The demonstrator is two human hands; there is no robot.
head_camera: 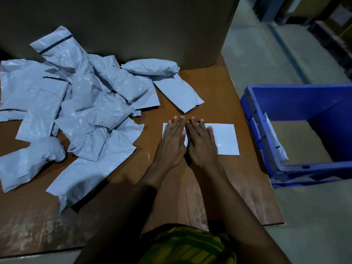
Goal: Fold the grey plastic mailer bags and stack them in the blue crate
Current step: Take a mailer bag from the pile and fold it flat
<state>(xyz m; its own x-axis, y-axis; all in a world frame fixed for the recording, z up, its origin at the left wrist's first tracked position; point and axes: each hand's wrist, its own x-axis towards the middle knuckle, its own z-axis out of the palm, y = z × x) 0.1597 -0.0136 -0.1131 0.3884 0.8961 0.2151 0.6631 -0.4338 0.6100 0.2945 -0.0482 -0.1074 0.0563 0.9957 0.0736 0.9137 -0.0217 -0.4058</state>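
A folded grey mailer bag (226, 139) lies flat on the brown cardboard surface (190, 187) in front of me. My left hand (172, 141) and my right hand (202, 143) lie side by side on its left part, fingers straight, pressing it down. A loose pile of crumpled grey mailer bags (82, 111) covers the left half of the surface. One flatter bag (177, 94) lies just beyond my fingertips. The blue crate (266, 149) stands on the floor to the right, with a folded grey bag (274, 138) leaning against its inner left wall.
A large cardboard box (133, 25) rises as a wall behind the pile. The grey floor (314, 216) shows to the right of the surface's edge. Dark shelving and boxes (327, 20) stand at the top right.
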